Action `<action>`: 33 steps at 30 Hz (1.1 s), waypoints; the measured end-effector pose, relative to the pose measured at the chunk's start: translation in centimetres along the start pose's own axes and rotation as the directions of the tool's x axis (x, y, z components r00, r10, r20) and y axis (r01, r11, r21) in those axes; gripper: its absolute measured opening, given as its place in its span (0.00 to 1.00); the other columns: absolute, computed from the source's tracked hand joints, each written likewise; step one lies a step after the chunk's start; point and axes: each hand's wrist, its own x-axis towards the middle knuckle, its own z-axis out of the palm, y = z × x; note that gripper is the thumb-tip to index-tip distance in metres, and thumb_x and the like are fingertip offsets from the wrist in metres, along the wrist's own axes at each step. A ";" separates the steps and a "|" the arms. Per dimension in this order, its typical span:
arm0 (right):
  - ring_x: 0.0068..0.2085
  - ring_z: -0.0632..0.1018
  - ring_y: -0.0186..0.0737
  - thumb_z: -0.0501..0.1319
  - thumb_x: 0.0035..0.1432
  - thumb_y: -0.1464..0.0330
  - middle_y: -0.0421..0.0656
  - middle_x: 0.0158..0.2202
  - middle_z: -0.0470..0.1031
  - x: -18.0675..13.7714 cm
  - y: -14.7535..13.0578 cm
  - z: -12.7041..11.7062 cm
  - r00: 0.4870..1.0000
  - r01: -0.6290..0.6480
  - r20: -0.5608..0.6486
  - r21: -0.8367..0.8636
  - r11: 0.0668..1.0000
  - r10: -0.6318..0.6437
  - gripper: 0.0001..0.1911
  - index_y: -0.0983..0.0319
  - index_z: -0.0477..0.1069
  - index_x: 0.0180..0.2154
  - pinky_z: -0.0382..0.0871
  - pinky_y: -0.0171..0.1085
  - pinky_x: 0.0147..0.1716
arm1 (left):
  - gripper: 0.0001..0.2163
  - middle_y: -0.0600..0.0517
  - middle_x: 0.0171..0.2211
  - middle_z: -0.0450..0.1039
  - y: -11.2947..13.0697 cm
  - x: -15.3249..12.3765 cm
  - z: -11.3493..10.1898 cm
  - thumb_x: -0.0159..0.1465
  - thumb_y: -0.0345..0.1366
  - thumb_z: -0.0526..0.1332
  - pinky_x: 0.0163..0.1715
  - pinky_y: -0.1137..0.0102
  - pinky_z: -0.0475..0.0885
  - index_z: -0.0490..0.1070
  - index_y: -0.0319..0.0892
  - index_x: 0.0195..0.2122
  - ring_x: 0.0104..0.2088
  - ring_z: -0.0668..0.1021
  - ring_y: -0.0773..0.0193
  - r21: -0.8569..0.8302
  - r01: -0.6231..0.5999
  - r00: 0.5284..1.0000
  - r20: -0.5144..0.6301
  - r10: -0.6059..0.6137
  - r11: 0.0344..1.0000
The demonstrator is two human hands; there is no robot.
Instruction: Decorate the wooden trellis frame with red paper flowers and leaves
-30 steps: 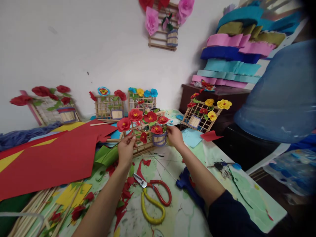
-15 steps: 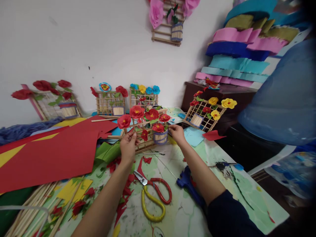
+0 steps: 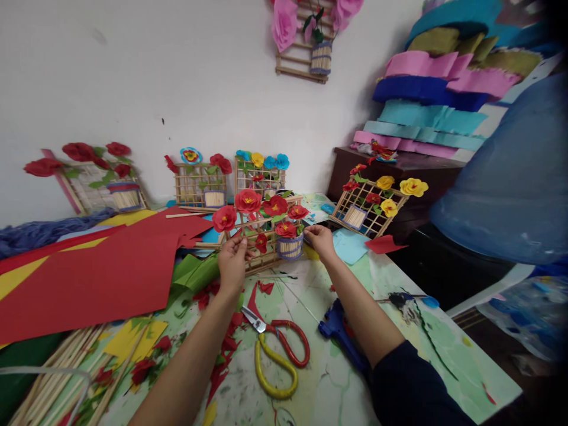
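A small wooden stick trellis point(image 3: 266, 260) with red paper flowers point(image 3: 247, 201) and green leaves stands upright in front of me. On its right side is a little stick basket point(image 3: 290, 248) with blue-purple trim. My left hand point(image 3: 234, 260) is closed on the trellis's left edge, thumb against the fingers. At the right edge, beside the basket, my right hand point(image 3: 320, 239) pinches the trellis between thumb and fingers. Scissors point(image 3: 275, 355) with one red and one yellow handle lie on the table below, and a blue glue gun point(image 3: 344, 337) rests partly behind my right forearm.
Red paper sheets point(image 3: 97, 278) and wooden sticks point(image 3: 57, 367) cover the left side. Other flowered trellises point(image 3: 199, 183) lean on the wall, another trellis point(image 3: 368, 204) stands at the right. Crepe paper rolls point(image 3: 439, 89) are stacked on a dark cabinet point(image 3: 394, 171).
The whole view has shifted very slightly. Both hands stay on the trellis in the same grip, and nothing else has visibly moved.
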 end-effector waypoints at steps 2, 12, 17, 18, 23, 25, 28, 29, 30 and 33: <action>0.23 0.73 0.35 0.61 0.44 0.63 0.43 0.23 0.77 0.1 0.0 0.0 1.000 -0.009 0.013 0.009 1.000 0.009 0.12 0.65 0.74 0.27 0.66 0.32 0.23 | 0.12 0.57 0.20 0.69 0.1 0.0 0.1 0.53 0.42 0.64 0.18 0.75 0.62 0.68 0.40 0.32 0.18 0.72 0.69 -0.003 0.005 1.000 -0.002 -0.005 1.000; 0.25 0.74 0.37 0.60 0.44 0.65 0.43 0.24 0.78 0.5 -0.6 -0.1 0.998 0.064 0.035 -0.116 0.991 -0.060 0.10 0.64 0.75 0.25 0.65 0.33 0.25 | 0.15 0.54 0.23 0.72 0.3 -0.1 0.2 0.51 0.44 0.64 0.22 0.72 0.69 0.66 0.40 0.33 0.22 0.77 0.65 -0.017 0.066 0.998 0.006 -0.066 0.998; 0.26 0.74 0.38 0.60 0.45 0.69 0.41 0.23 0.77 0.5 -1.7 -1.0 0.986 0.149 0.114 -0.240 0.959 -0.125 0.08 0.63 0.77 0.24 0.64 0.33 0.27 | 0.14 0.53 0.26 0.74 0.2 0.0 0.3 0.51 0.42 0.65 0.27 0.69 0.73 0.66 0.40 0.33 0.26 0.79 0.63 -0.090 0.082 0.997 0.009 -0.082 0.993; 0.27 0.74 0.38 0.59 0.45 0.69 0.40 0.22 0.77 0.5 -1.9 -1.1 0.981 0.170 0.135 -0.261 0.950 -0.139 0.08 0.63 0.77 0.24 0.64 0.33 0.28 | 0.14 0.53 0.26 0.74 0.1 0.0 0.3 0.51 0.42 0.65 0.28 0.69 0.74 0.66 0.40 0.34 0.27 0.79 0.63 -0.099 0.080 0.997 0.009 -0.079 0.992; 0.29 0.75 0.39 0.59 0.45 0.72 0.38 0.22 0.77 0.7 -2.8 -1.9 0.951 0.270 0.242 -0.341 0.900 -0.194 0.09 0.62 0.78 0.23 0.63 0.33 0.29 | 0.14 0.52 0.27 0.74 0.2 0.0 0.5 0.52 0.42 0.65 0.31 0.67 0.75 0.66 0.40 0.34 0.28 0.80 0.62 -0.111 0.073 0.997 0.018 -0.071 0.991; 0.30 0.75 0.40 0.59 0.45 0.73 0.38 0.24 0.78 0.8 -3.1 -2.0 0.944 0.291 0.260 -0.369 0.883 -0.202 0.09 0.62 0.78 0.24 0.63 0.33 0.30 | 0.14 0.52 0.26 0.75 0.4 0.0 0.4 0.52 0.42 0.65 0.31 0.66 0.76 0.66 0.40 0.33 0.28 0.80 0.62 -0.110 0.083 0.996 0.020 -0.081 0.990; 0.29 0.75 0.40 0.59 0.45 0.74 0.39 0.25 0.79 1.1 -3.2 -1.9 0.946 0.292 0.259 -0.406 0.866 -0.197 0.09 0.61 0.79 0.25 0.64 0.34 0.30 | 0.13 0.52 0.26 0.75 0.5 -0.1 0.3 0.52 0.42 0.65 0.31 0.66 0.76 0.66 0.40 0.33 0.28 0.80 0.62 -0.120 0.096 0.995 0.034 -0.092 0.988; 0.29 0.75 0.40 0.59 0.46 0.74 0.39 0.25 0.79 1.3 -3.2 -1.8 0.948 0.285 0.255 -0.416 0.863 -0.191 0.09 0.61 0.79 0.25 0.64 0.34 0.30 | 0.13 0.52 0.26 0.75 0.5 -0.1 0.3 0.52 0.41 0.65 0.31 0.66 0.76 0.66 0.40 0.33 0.27 0.80 0.62 -0.125 0.096 0.995 0.036 -0.093 0.988; 0.28 0.75 0.39 0.59 0.46 0.74 0.40 0.25 0.79 1.3 -3.1 -1.7 0.951 0.277 0.250 -0.426 0.861 -0.183 0.09 0.62 0.79 0.25 0.64 0.34 0.30 | 0.14 0.52 0.25 0.75 0.5 -0.1 0.3 0.51 0.41 0.65 0.30 0.67 0.75 0.67 0.40 0.34 0.27 0.80 0.62 -0.129 0.095 0.995 0.036 -0.091 0.987; 0.28 0.75 0.39 0.59 0.48 0.73 0.41 0.25 0.78 1.2 -3.1 -1.4 0.960 0.258 0.221 -0.458 0.851 -0.172 0.08 0.63 0.78 0.26 0.65 0.34 0.30 | 0.15 0.52 0.24 0.75 0.3 -0.1 0.2 0.51 0.42 0.66 0.27 0.69 0.74 0.67 0.40 0.34 0.25 0.80 0.62 -0.138 0.088 0.996 0.027 -0.085 0.986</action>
